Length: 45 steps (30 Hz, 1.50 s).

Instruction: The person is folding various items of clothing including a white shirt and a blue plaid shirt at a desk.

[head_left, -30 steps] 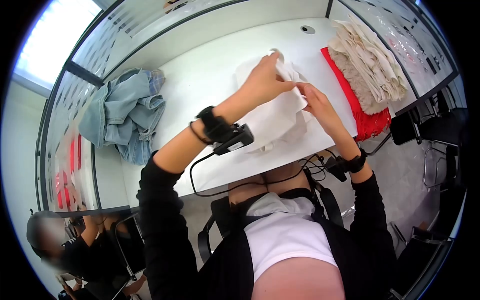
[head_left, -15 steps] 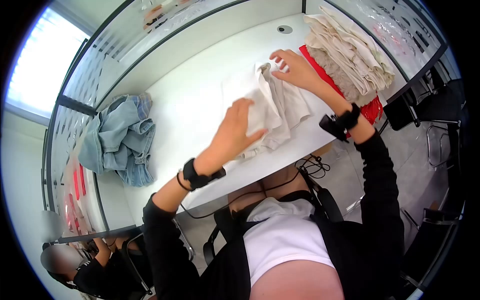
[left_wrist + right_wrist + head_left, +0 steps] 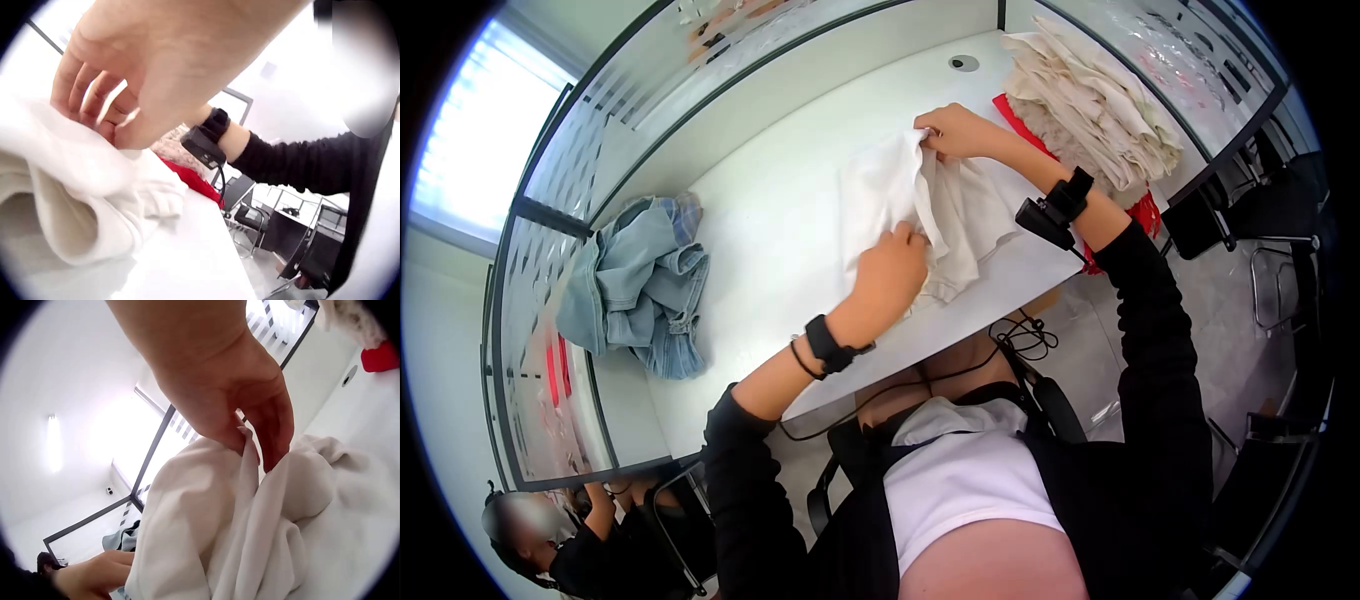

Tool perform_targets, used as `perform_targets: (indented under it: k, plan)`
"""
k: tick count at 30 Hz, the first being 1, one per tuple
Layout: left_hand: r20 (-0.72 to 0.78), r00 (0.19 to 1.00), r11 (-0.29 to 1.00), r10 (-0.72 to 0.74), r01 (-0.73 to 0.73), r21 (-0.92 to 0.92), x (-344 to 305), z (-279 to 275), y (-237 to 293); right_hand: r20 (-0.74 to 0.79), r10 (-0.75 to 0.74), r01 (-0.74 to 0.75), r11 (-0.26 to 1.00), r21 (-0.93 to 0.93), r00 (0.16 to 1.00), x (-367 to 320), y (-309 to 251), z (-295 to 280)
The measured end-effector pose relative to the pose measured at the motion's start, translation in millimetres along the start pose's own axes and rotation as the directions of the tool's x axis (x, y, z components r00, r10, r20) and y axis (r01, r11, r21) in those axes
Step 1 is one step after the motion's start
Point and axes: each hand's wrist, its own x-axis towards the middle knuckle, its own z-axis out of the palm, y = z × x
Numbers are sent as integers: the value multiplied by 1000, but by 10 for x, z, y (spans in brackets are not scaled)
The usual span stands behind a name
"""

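Note:
A creamy white cloth [image 3: 960,215], loosely folded with a raised ridge down its middle, lies on the white desk in front of the person. At its far edge the right hand [image 3: 962,132] pinches a fold between thumb and fingers; the right wrist view shows that fold [image 3: 249,459] drawn up in the grip. Nearer the body, the left hand [image 3: 890,270] has its fingers curled onto the cloth beside the ridge. From the left wrist, the thumb and fingertips [image 3: 107,131] meet at the top of a thick rolled fold [image 3: 75,181].
Crumpled light-blue denim [image 3: 640,280] lies on the left of the desk [image 3: 770,200]. At the right stand folded cream cloths [image 3: 1095,105] over a fuzzy beige piece and a red fringed one [image 3: 1145,212]. Low partitions surround the desk; a cable [image 3: 880,400] hangs below. Another person [image 3: 590,530] sits at left.
Both hands held the cloth close together, then came apart above it with loose fingers. Now the right hand pinches the far edge and the left has come down on the near part.

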Motion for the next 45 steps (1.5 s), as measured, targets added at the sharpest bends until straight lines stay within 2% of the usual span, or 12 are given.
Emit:
perform_targets:
  k: [5, 8, 11, 17, 19, 23, 26, 29, 33, 37, 40, 45]
  plan:
    - [103, 995, 663, -14, 87, -743, -12, -406, -238, 83, 29, -43, 983, 181, 996, -11, -97, -207]
    - [132, 991, 431, -17, 126, -893, -5, -610, -184, 143, 25, -74, 934, 348, 989, -10, -49, -345]
    - [86, 994, 445, 62, 49, -894, 101, -544, -48, 164, -36, -33, 916, 400, 986, 117, 325, -405]
    - [54, 945, 690, 322, -195, -697, 327, -252, 146, -95, -120, 61, 877, -478, 988, -103, 500, -346]
    - [-94, 939, 751, 330, -321, -577, 359, -212, 39, -300, 6, -105, 943, -315, 954, -217, 425, -218]
    - [-131, 955, 904, 266, -294, -309, 566, -145, -324, -217, -191, 166, 978, -129, 957, -519, -49, -110]
    - [160, 973, 982, 167, -150, -113, 668, -52, -431, -82, -383, 355, 904, -240, 920, -689, -220, 51]
    - [364, 922, 983, 132, -75, -167, 681, 91, -474, 87, -181, 200, 828, -524, 980, -768, -55, 255]
    - [333, 934, 981, 128, -71, -178, 624, 177, -477, 271, 75, 70, 869, -490, 960, -896, 63, 273]
    - [234, 960, 982, 152, -121, -143, 483, 343, -587, 218, 13, 85, 898, -432, 976, -892, 204, 393]
    - [418, 903, 990, 103, -53, -130, 419, 72, -557, 214, 15, 84, 891, -445, 977, -910, 67, 310]
    - [178, 974, 902, -138, 198, -385, 198, 330, -908, -379, 33, -134, 961, -242, 925, -942, 161, 470]
